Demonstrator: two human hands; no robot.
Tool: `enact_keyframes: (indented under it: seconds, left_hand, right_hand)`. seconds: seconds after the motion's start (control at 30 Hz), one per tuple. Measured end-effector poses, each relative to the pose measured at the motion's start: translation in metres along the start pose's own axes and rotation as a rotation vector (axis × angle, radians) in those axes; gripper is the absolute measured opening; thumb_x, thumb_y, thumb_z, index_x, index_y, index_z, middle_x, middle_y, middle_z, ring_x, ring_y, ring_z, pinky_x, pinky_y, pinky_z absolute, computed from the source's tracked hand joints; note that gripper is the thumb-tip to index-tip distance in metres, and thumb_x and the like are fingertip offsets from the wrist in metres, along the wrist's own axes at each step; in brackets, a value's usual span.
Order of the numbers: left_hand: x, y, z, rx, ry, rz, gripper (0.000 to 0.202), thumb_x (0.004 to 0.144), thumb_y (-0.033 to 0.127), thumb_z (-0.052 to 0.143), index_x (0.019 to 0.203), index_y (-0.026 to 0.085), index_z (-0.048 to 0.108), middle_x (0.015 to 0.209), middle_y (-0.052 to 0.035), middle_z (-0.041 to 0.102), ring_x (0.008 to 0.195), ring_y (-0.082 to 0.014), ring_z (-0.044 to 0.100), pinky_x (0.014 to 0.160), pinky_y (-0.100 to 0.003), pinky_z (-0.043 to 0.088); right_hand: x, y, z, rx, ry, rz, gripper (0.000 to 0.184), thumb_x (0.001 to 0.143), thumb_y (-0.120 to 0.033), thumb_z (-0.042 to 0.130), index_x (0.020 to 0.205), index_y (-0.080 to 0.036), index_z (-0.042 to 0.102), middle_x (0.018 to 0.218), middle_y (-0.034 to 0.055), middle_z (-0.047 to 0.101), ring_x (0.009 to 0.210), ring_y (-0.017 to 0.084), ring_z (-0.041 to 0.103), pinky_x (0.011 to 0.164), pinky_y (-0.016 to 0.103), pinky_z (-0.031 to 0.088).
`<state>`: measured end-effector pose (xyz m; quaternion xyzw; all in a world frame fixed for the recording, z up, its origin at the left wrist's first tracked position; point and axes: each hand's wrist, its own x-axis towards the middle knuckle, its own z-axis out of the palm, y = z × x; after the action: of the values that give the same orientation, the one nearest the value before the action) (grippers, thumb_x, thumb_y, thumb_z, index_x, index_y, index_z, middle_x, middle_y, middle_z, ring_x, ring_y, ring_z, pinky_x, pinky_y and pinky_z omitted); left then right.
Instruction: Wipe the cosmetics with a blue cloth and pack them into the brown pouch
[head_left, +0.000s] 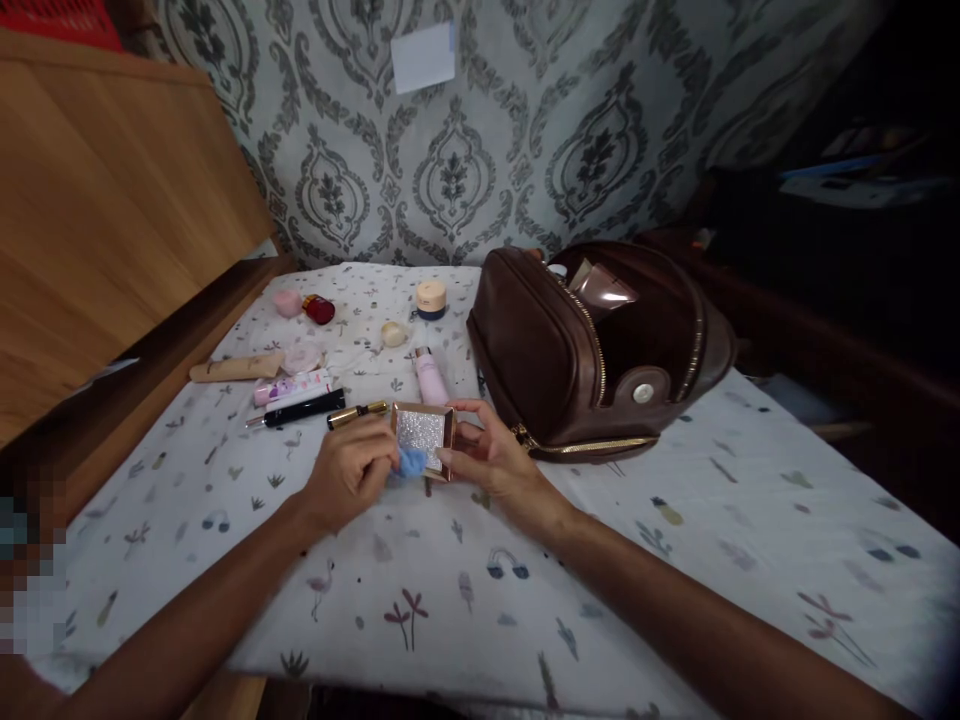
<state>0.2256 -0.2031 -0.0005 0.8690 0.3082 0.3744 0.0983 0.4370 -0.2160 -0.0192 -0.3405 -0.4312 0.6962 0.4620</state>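
A small square compact [422, 433] with a glittery silver lid and gold edge is held just above the patterned cloth at mid-table. My right hand [495, 460] grips its right side with thumb and fingers. My left hand [352, 470] is closed in a pinch on a small blue cloth or puff [411, 462], pressed against the compact's lower left corner.
An open brown zip bag [600, 350] stands right of the hands. Behind them lie several cosmetics: a black pen-like tube [300, 408], a gold tube [357, 412], a pink bottle [430, 376], a beige tube [236, 368], small jars [430, 298]. A wooden board [112, 220] rises at left.
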Motion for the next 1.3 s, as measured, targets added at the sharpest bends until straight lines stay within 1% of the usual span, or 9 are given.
enact_keyframes:
  seconds: [0.13, 0.23, 0.33, 0.47, 0.57, 0.7, 0.83, 1.0, 1.3]
  left_hand:
    - [0.002, -0.01, -0.004, 0.12, 0.127, -0.306, 0.021, 0.084, 0.01, 0.044, 0.079, 0.019, 0.062, 0.074, -0.0005, 0.063, 0.068, -0.0154, 0.058, 0.065, -0.029, 0.046]
    - [0.004, -0.014, -0.006, -0.051, 0.129, -0.417, 0.022, 0.086, 0.014, 0.045, 0.097, 0.018, 0.064, 0.084, -0.0014, 0.069, 0.074, -0.0157, 0.063, 0.066, -0.027, 0.049]
    - [0.005, -0.009, -0.007, -0.192, 0.057, -0.369, 0.022, 0.087, 0.014, 0.046, 0.095, 0.018, 0.067, 0.085, -0.0018, 0.071, 0.073, -0.0147, 0.064, 0.063, -0.025, 0.049]
    - [0.004, 0.009, -0.001, -0.222, -0.038, -0.153, 0.019, 0.089, 0.013, 0.051, 0.094, 0.018, 0.068, 0.087, -0.0029, 0.071, 0.077, -0.014, 0.065, 0.071, -0.025, 0.051]
    - [0.003, 0.021, 0.007, -0.195, -0.031, -0.017, 0.019, 0.093, 0.01, 0.051, 0.1, 0.018, 0.066, 0.093, -0.0052, 0.07, 0.086, -0.0148, 0.066, 0.079, -0.027, 0.052]
    - [0.001, 0.022, 0.014, -0.074, 0.035, 0.028, 0.02, 0.095, 0.008, 0.05, 0.105, 0.018, 0.063, 0.096, -0.006, 0.068, 0.093, -0.0157, 0.064, 0.082, -0.029, 0.053]
    - [0.003, 0.017, 0.01, 0.007, 0.121, -0.041, 0.018, 0.095, 0.011, 0.05, 0.105, 0.018, 0.062, 0.097, -0.0045, 0.067, 0.093, -0.0157, 0.063, 0.083, -0.029, 0.052]
    - [0.006, 0.014, 0.005, 0.009, 0.196, -0.193, 0.023, 0.097, 0.015, 0.045, 0.107, 0.02, 0.065, 0.097, -0.0041, 0.064, 0.091, -0.0162, 0.062, 0.08, -0.03, 0.051]
    - [0.006, 0.006, -0.008, -0.119, 0.057, -0.498, 0.036, 0.094, 0.041, 0.046, 0.109, 0.021, 0.071, 0.103, -0.0068, 0.072, 0.095, -0.0226, 0.067, 0.088, -0.035, 0.054]
  right_hand:
    - [-0.001, -0.003, -0.001, -0.063, -0.01, -0.073, 0.054, 0.072, -0.03, 0.08, 0.113, -0.029, 0.045, 0.1, 0.0018, 0.064, 0.086, 0.019, 0.062, 0.078, 0.035, 0.05]
    - [-0.001, -0.005, -0.001, -0.135, -0.053, -0.156, 0.042, 0.076, -0.029, 0.075, 0.11, -0.028, 0.051, 0.099, 0.0019, 0.066, 0.095, 0.021, 0.062, 0.087, 0.037, 0.048]
    - [0.001, -0.003, -0.004, -0.281, -0.021, -0.28, 0.03, 0.084, -0.027, 0.066, 0.113, -0.027, 0.06, 0.108, 0.0035, 0.066, 0.108, 0.021, 0.06, 0.097, 0.038, 0.046]
    - [0.004, 0.003, -0.015, -0.515, 0.144, -0.447, 0.03, 0.088, -0.023, 0.055, 0.112, -0.026, 0.071, 0.116, 0.0037, 0.067, 0.11, 0.02, 0.061, 0.1, 0.038, 0.045]
    - [0.006, 0.004, -0.021, -0.566, 0.178, -0.387, 0.03, 0.092, -0.028, 0.05, 0.11, -0.023, 0.073, 0.1, 0.0035, 0.07, 0.095, 0.02, 0.064, 0.09, 0.035, 0.05]
    - [0.006, 0.002, -0.017, -0.516, 0.185, -0.281, 0.037, 0.096, -0.044, 0.05, 0.115, -0.02, 0.069, 0.082, 0.002, 0.067, 0.077, 0.018, 0.063, 0.073, 0.031, 0.052]
    - [0.003, 0.002, -0.009, -0.416, 0.055, -0.26, 0.048, 0.086, -0.046, 0.067, 0.125, -0.02, 0.059, 0.097, 0.0048, 0.068, 0.088, 0.019, 0.065, 0.078, 0.032, 0.053]
    - [-0.004, -0.003, -0.002, -0.449, 0.004, -0.273, 0.045, 0.085, -0.034, 0.067, 0.127, -0.021, 0.057, 0.101, 0.0043, 0.065, 0.095, 0.018, 0.062, 0.082, 0.032, 0.053]
    - [-0.009, -0.01, -0.001, -0.508, -0.016, -0.326, 0.038, 0.084, -0.022, 0.065, 0.121, -0.02, 0.061, 0.094, 0.0013, 0.064, 0.083, 0.015, 0.06, 0.073, 0.027, 0.05]
